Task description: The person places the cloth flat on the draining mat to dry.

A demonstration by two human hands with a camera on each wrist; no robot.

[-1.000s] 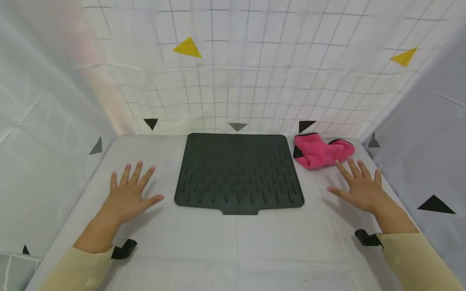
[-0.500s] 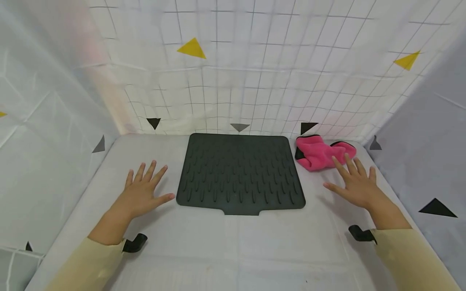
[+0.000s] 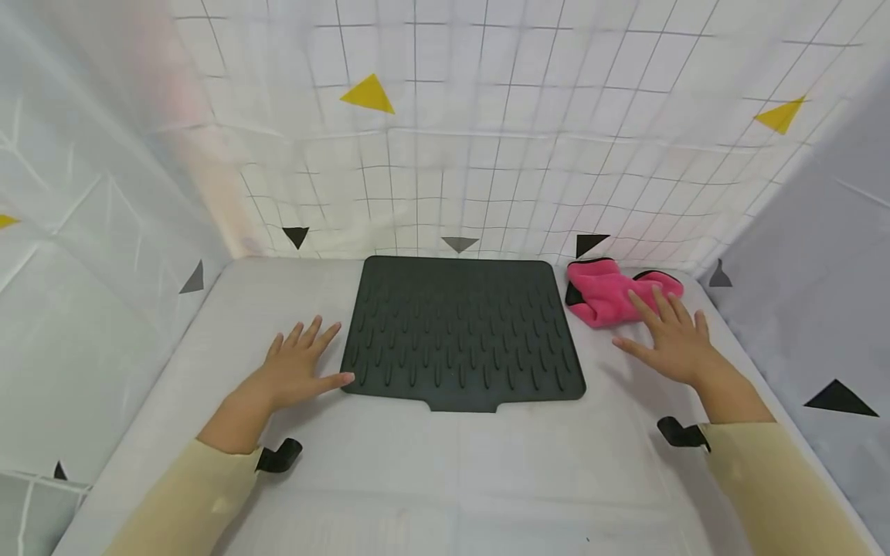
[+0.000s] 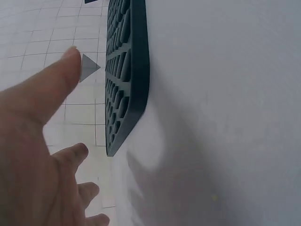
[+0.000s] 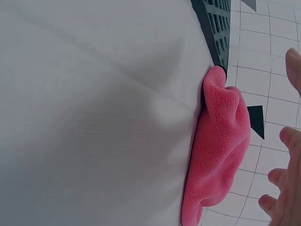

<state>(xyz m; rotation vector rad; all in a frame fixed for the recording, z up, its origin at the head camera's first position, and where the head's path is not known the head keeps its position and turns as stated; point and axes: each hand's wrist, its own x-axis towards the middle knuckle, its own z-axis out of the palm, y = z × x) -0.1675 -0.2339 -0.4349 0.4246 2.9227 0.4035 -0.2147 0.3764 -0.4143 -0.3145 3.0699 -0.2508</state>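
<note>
A dark green ridged mat (image 3: 462, 332) with a tab on its near edge lies flat at the middle of the table. To its right is a crumpled pink cloth (image 3: 608, 297) with black edging, also seen as a fuzzy pink cloth (image 5: 218, 136) in the right wrist view. My left hand (image 3: 292, 374) hovers beside the mat's near left corner, fingers spread, the thumb over that corner in the head view. My right hand (image 3: 677, 347) is spread above the table, its fingertips over the cloth's near side. Both hands hold nothing.
The white table (image 3: 445, 471) is backed by a gridded white curtain (image 3: 487, 154) with yellow and black triangles. White sheets hang along the left side (image 3: 90, 309) and the right side (image 3: 827, 293). A black wrist mount (image 3: 280, 455) sticks out at the left cuff.
My left hand has moved right, up to the mat's near left corner. The right hand has shifted slightly left and forward, over the cloth's edge. Mat and cloth stay put.
</note>
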